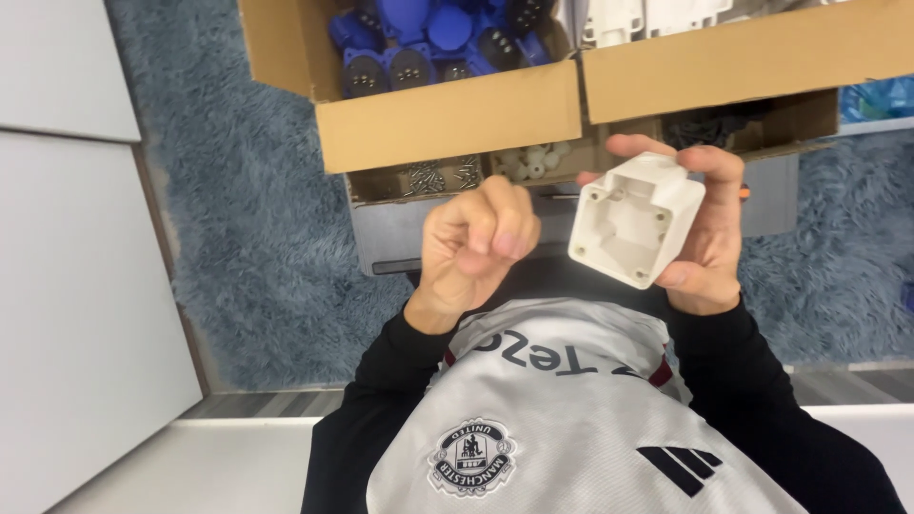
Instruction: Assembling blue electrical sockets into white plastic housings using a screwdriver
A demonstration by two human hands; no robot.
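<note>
My right hand [712, 224] grips a white plastic housing [636, 219], a small square box whose hollow side faces me, with screw posts in its corners. My left hand [473, 246] is just left of it, about a hand's width away. Its fingers are curled and the fingertips are pinched together against the thumb. Nothing is visible between them; anything small there would be hidden. Both hands are raised above my chest, in front of a cardboard box [447, 119].
The cardboard box holds several blue round plug parts [428, 38]. A second cardboard box [743, 57] to its right holds white plastic parts [638, 17]. Below are compartments with screws [428, 177] and small white pieces [536, 160]. A grey-blue shaggy rug [257, 238] covers the floor, and a white panel [67, 286] stands at left.
</note>
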